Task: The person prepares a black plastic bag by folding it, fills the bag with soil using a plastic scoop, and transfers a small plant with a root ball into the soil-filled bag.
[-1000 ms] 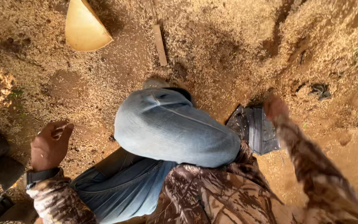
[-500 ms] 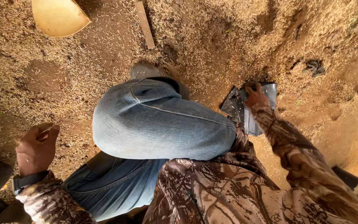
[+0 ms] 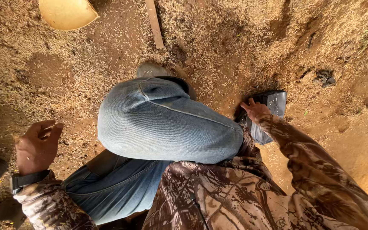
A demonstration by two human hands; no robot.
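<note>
While the head camera looks straight down past a bent knee in blue jeans (image 3: pixel 167 123), the right hand (image 3: pixel 257 111) rests at right of centre on a dark, silvery plastic bag (image 3: pixel 275 103) lying on the sawdust-strewn ground (image 3: pixel 218 47); its fingers are spread narrowly and flat against the bag's top, touching it rather than gripping it. Part of the bag shows again below the wrist. At lower left, the left hand (image 3: pixel 37 146) hangs free above the ground with its fingers loosely curled and holding nothing, a dark watch (image 3: pixel 27 179) on its wrist. Both arms wear camouflage sleeves (image 3: pixel 316 170). 1 grey shoe tip (image 3: pixel 150 70) peeks out above the knee. A pale yellow curved bowl (image 3: pixel 67 13) sits at upper left, and a thin wooden slat (image 3: pixel 154 23) lies just beside it at top centre.
</note>
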